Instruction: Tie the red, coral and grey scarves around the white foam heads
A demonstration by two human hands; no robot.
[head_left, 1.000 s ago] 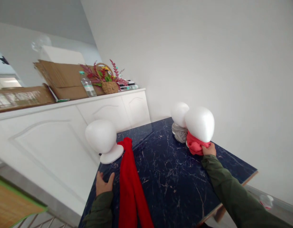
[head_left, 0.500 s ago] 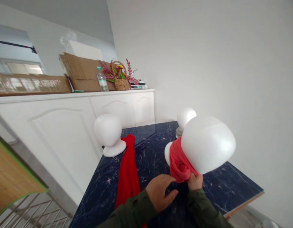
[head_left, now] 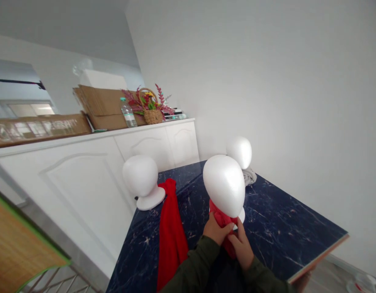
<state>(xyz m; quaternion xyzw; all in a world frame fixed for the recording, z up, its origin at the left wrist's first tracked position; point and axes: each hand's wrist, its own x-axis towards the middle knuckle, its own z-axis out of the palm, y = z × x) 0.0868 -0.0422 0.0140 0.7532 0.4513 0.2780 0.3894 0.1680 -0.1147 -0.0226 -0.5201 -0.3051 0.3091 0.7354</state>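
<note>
A white foam mannequin head [head_left: 224, 183] stands on the dark marbled table [head_left: 276, 228], leaning slightly towards me. Round its neck is a coral-red scarf [head_left: 220, 216], whose loose part hangs down at the front. My left hand [head_left: 216, 231] is closed on this scarf at the left side of the neck, thumb in front. Close beside it, my right hand [head_left: 242, 247] pinches the scarf just under the chin. Parts of the cloth are hidden behind my fingers. To the left, a bright red scarf [head_left: 170, 240] lies lengthwise on the table.
A second white head [head_left: 140, 175] stands at the table's left edge. A third head [head_left: 240, 151] with a grey scarf [head_left: 249, 176] is at the back. Behind is a white cabinet [head_left: 81, 179] bearing cardboard, a water bottle [head_left: 129, 113] and a flower basket [head_left: 153, 116].
The nearest head has turned from lying tilted rightward to standing nearly upright. My left hand, which was apart with fingers spread, has closed on the coral-red scarf beside my right hand.
</note>
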